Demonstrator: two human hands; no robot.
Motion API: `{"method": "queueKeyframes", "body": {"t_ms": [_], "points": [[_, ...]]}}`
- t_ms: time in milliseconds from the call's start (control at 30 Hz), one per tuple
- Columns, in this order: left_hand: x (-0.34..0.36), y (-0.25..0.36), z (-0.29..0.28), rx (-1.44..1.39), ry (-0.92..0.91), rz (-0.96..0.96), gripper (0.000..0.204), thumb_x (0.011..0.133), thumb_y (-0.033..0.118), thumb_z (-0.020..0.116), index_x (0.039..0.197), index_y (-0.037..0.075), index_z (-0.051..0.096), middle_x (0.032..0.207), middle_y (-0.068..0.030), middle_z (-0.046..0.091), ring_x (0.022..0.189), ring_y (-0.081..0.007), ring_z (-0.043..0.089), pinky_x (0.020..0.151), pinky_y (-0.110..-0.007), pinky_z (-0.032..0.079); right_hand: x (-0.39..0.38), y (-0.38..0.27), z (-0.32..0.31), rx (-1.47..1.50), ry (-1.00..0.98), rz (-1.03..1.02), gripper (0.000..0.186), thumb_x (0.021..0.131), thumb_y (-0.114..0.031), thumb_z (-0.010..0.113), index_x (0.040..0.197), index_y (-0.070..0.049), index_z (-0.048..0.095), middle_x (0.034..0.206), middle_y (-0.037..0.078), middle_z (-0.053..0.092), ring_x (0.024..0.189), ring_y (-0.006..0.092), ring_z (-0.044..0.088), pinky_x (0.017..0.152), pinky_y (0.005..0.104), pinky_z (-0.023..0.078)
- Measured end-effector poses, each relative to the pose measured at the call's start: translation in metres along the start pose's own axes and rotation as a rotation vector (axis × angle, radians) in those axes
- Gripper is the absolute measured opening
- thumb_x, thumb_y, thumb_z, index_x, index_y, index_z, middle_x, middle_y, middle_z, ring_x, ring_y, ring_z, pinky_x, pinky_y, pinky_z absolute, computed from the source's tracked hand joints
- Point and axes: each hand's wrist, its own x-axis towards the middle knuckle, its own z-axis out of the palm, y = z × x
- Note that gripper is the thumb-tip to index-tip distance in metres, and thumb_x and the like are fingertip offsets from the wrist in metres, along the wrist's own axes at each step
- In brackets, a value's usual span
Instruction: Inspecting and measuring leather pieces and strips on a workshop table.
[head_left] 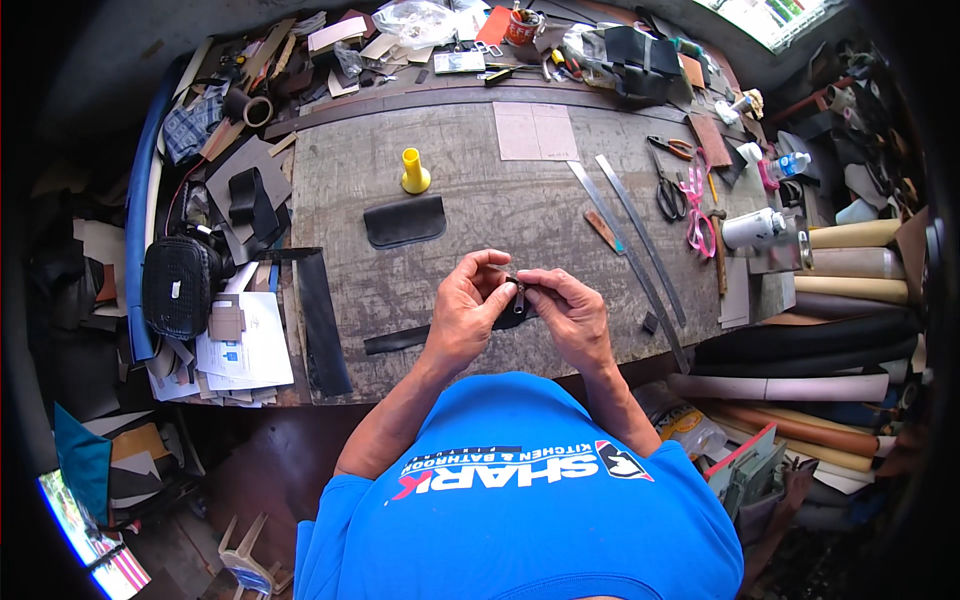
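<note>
My left hand [463, 312] and my right hand [571, 318] meet over the near edge of the table. Between their fingertips they pinch a small dark piece with a shiny metal part [519, 298], which resembles a zipper pull; its exact kind is too small to tell. A black strip [398, 341] lies on the table beside and partly behind my left hand, and more black material shows below the fingers. Farther off rests a black leather flap with rounded corners [405, 221]. A yellow funnel-shaped stand [414, 172] is upright just beyond it.
Two metal rulers [640, 237], a wood-handled blade [603, 232], scissors [668, 190], pliers [670, 148] and a hammer [718, 250] lie to the right. A black textured case [178, 287], papers [245, 340] and a long black strip [323, 330] are left. Material rolls [790, 387] stack at right.
</note>
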Motion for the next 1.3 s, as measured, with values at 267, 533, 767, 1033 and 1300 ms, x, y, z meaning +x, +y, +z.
{"method": "queueKeyframes", "body": {"t_ms": [267,533,767,1033,1300], "points": [[0.000,0.000,-0.003,0.030,0.019,-0.014,0.030,0.087,-0.003,0.065,0.115,0.003,0.057,0.092,-0.0007,0.059,0.087,-0.0057,0.057,0.079,-0.020,0.048,-0.001,0.000,0.004,0.015,0.011,0.006,0.019,0.090,0.002,0.061,0.108,-0.001,0.067,0.094,0.006,0.066,0.086,0.0096,0.062,0.074,0.0226,0.049],[0.001,0.002,-0.008,-0.024,0.004,-0.058,0.029,0.085,-0.003,0.067,0.112,0.002,0.058,0.090,-0.0019,0.062,0.085,-0.0068,0.059,0.078,-0.021,0.050,-0.003,0.003,0.005,-0.006,0.014,-0.030,0.019,0.089,0.004,0.061,0.106,-0.001,0.068,0.093,0.006,0.066,0.085,0.0100,0.062,0.074,0.0227,0.050],[0.001,0.003,-0.010,-0.034,-0.001,-0.053,0.027,0.084,-0.002,0.069,0.109,0.002,0.060,0.089,-0.0023,0.063,0.083,-0.0076,0.059,0.078,-0.022,0.051,-0.004,0.005,0.011,-0.027,0.072,-0.106,0.018,0.089,0.004,0.062,0.104,-0.001,0.068,0.091,0.006,0.067,0.084,0.0106,0.063,0.073,0.0234,0.051],[-0.004,0.005,-0.013,0.058,0.028,-0.046,0.018,0.087,0.001,0.067,0.104,0.000,0.063,0.093,-0.0039,0.066,0.087,-0.0083,0.061,0.080,-0.024,0.051,-0.004,0.002,0.007,0.077,0.028,-0.015,0.026,0.090,0.004,0.060,0.116,-0.002,0.063,0.098,0.006,0.066,0.091,0.0098,0.061,0.078,0.0226,0.049],[-0.003,0.006,-0.014,-0.007,0.062,-0.114,0.017,0.088,0.002,0.066,0.105,-0.002,0.065,0.094,-0.0069,0.068,0.086,-0.0106,0.063,0.080,-0.025,0.052,-0.003,-0.006,0.005,-0.329,0.141,-0.323,0.040,0.083,0.001,0.068,0.121,-0.004,0.056,0.100,0.010,0.061,0.086,0.0175,0.062,0.075,0.0285,0.052]]}}
